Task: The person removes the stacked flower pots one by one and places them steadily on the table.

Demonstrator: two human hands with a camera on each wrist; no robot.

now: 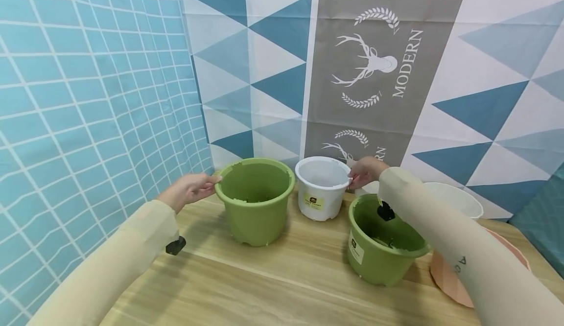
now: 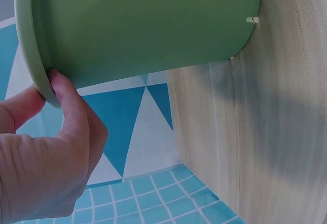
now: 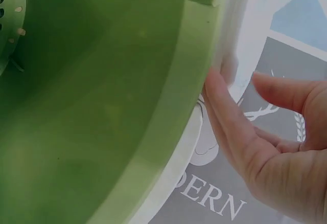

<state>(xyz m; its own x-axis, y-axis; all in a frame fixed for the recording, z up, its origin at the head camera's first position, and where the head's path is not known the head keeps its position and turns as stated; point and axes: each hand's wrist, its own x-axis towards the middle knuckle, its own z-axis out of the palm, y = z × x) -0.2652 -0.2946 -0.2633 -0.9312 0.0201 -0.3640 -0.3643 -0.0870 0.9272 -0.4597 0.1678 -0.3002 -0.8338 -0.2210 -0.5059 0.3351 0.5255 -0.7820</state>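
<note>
My left hand [image 1: 191, 189] pinches the left rim of a large green flowerpot [image 1: 257, 218] between thumb and fingers. In the left wrist view, the thumb lies on one side of the pot's rim [image 2: 24, 40] and the fingers on the other. A small white flowerpot [image 1: 326, 211] with a yellow label stands to the right of the green one. At its right edge is my right hand [image 1: 365, 169], fingers extended and thumb apart from them. Whether those fingertips touch the white pot is unclear. Below my right forearm sits another green flowerpot [image 1: 383, 267], tilted in view, with a pale label.
Behind the right arm are a white pot [image 1: 456, 198] and a salmon-pink pot [image 1: 445, 277], both partly hidden. Part of another white object [image 1: 370, 188] shows beneath the right hand. A blue-tiled curtain [image 1: 88, 96] borders the wooden tabletop [image 1: 246, 287] on the left.
</note>
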